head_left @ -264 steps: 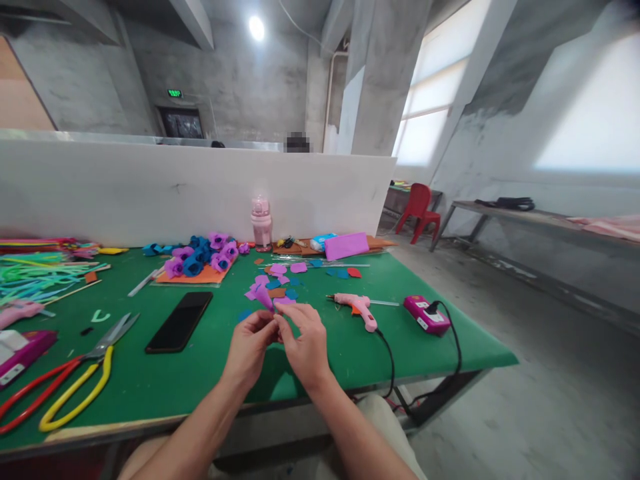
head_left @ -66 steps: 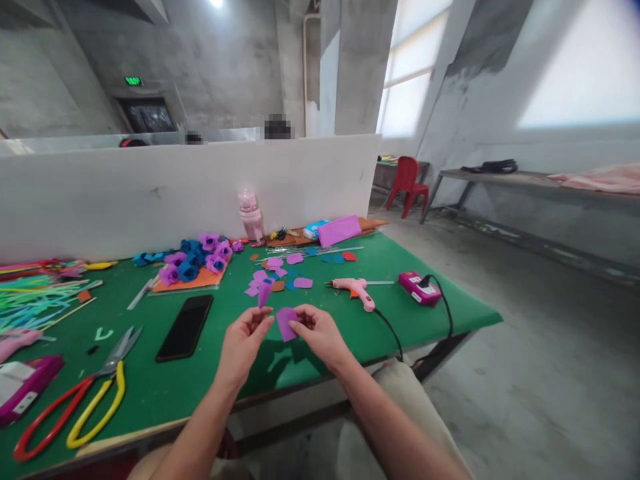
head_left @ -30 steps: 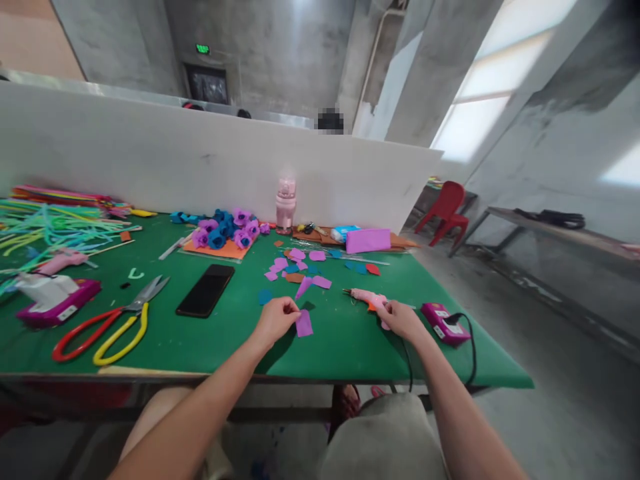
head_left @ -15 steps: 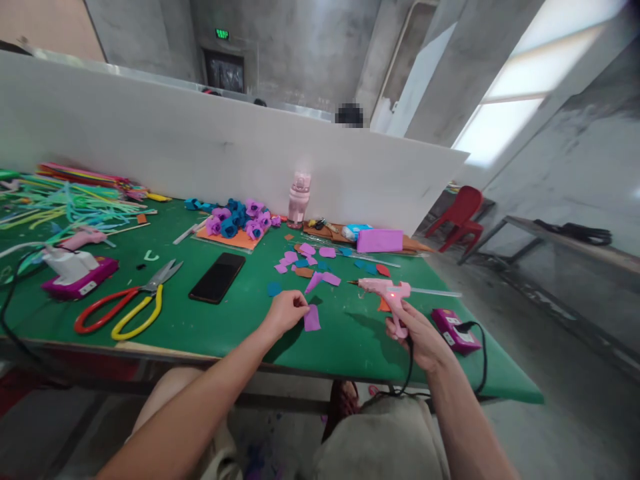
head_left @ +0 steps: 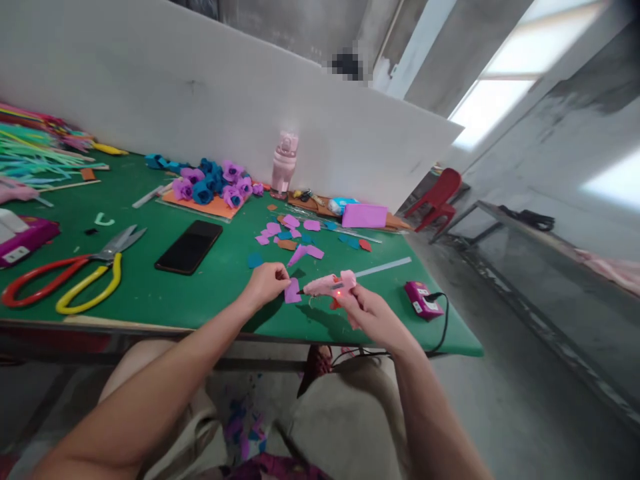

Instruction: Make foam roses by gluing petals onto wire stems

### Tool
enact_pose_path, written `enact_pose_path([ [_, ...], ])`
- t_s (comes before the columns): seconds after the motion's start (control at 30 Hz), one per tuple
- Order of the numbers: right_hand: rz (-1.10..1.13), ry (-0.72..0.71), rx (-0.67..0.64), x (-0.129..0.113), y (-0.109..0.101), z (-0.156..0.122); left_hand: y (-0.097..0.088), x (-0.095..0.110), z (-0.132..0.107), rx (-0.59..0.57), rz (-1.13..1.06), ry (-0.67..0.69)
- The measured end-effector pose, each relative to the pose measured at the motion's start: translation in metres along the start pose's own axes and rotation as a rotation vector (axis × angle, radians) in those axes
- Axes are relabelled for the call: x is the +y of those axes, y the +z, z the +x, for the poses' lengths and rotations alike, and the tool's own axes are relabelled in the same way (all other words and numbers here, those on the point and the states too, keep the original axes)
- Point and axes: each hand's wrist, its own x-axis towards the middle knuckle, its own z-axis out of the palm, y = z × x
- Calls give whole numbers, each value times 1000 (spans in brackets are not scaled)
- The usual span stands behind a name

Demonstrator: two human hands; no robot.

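Observation:
Between the fingertips of my left hand [head_left: 267, 283] is a small purple paper piece [head_left: 293, 292], held just above the green table [head_left: 210, 307]. My right hand [head_left: 370, 313] grips a pink glue gun [head_left: 327, 285] by its handle. The gun's dark nozzle points left and meets the right edge of the paper in view; whether it touches cannot be made out. A red light glows on its body, and a clear glue stick [head_left: 384, 267] juts from its rear. Loose purple petals [head_left: 314, 252] and blue, brown and red scraps lie beyond both hands.
Left of my arm lie a black phone [head_left: 189, 247] and large scissors [head_left: 107, 257] with red and yellow handles. Paper flowers [head_left: 203, 190] rest on an orange sheet near a pink bottle [head_left: 284, 165]. A purple power strip [head_left: 423, 300] with a cable sits at the right.
My right hand has brought the glue gun leftward, its nozzle now at the purple paper. My left hand still pinches the piece. The view has shifted and tilted down.

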Motion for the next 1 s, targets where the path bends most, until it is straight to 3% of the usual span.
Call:
enact_pose_path([
  [0.2,-160,-96,51,4,15,0,1,-1,1,-8,16,6],
  [0.5,-288,-109,59,7,22,1,1,-1,1,-16,25,21],
  [1.0,-328,-98,68,8,27,1,1,0,1,-26,17,15],
])
